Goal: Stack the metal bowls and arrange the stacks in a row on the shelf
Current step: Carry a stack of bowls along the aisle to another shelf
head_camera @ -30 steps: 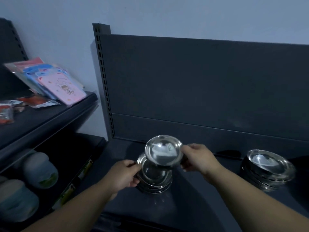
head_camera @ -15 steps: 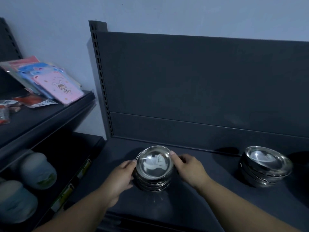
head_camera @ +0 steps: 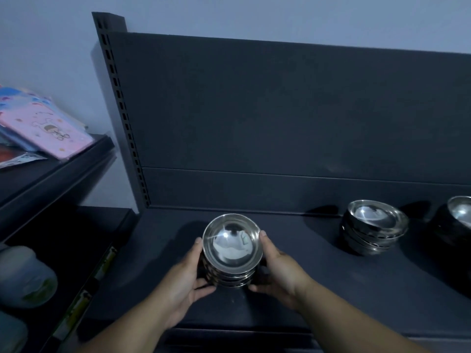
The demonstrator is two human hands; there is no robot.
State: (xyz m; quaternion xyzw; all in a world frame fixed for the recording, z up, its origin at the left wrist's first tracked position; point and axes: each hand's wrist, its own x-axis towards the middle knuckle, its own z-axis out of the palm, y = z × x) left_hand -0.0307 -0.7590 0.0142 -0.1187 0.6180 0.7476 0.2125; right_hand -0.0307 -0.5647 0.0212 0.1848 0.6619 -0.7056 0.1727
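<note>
A stack of shiny metal bowls (head_camera: 232, 250) stands on the dark shelf (head_camera: 318, 281), left of centre. My left hand (head_camera: 184, 281) cups its left side and my right hand (head_camera: 277, 272) cups its right side, fingers curled round the stack. A second stack of metal bowls (head_camera: 374, 226) stands further right, its top bowl tilted. At the right edge of the view a third bowl (head_camera: 461, 212) shows only in part.
The shelf's dark back panel (head_camera: 280, 123) rises behind the stacks, with a slotted upright (head_camera: 122, 110) at its left. On a neighbouring shelf to the left lie pink and blue packets (head_camera: 48, 126); below them sit pale rounded containers (head_camera: 23, 276).
The bowl my right hand held tilted above the stack now lies flat on top of it. Both hands have closed round the stack's sides. The view has shifted, showing a third bowl at right.
</note>
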